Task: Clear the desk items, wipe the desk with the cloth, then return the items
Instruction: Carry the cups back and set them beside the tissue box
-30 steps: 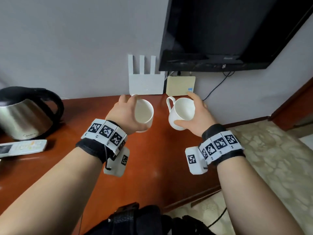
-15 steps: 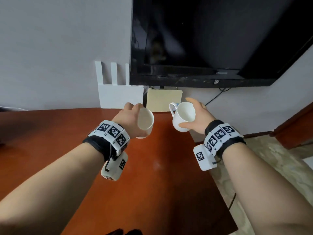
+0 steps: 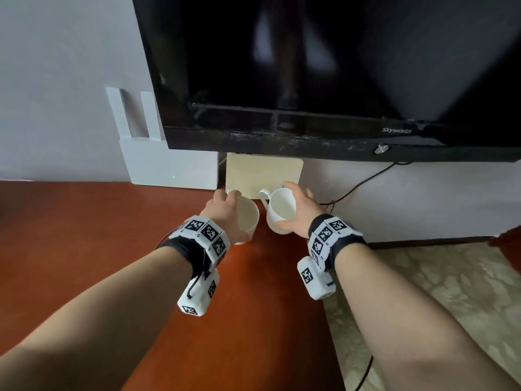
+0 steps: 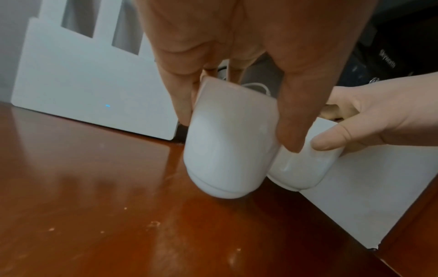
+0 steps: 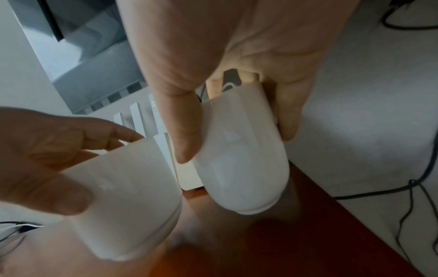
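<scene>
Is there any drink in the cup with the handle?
Empty. The head view looks into the handled cup in the right hand and shows only bare white inside.

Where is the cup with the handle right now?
The cup with the handle is in the right hand, just above the desk's far right corner, beside the other cup, below the TV.

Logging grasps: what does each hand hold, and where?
Left hand grips the left cup around its body; right hand grips the right cup likewise, handle free.
</scene>
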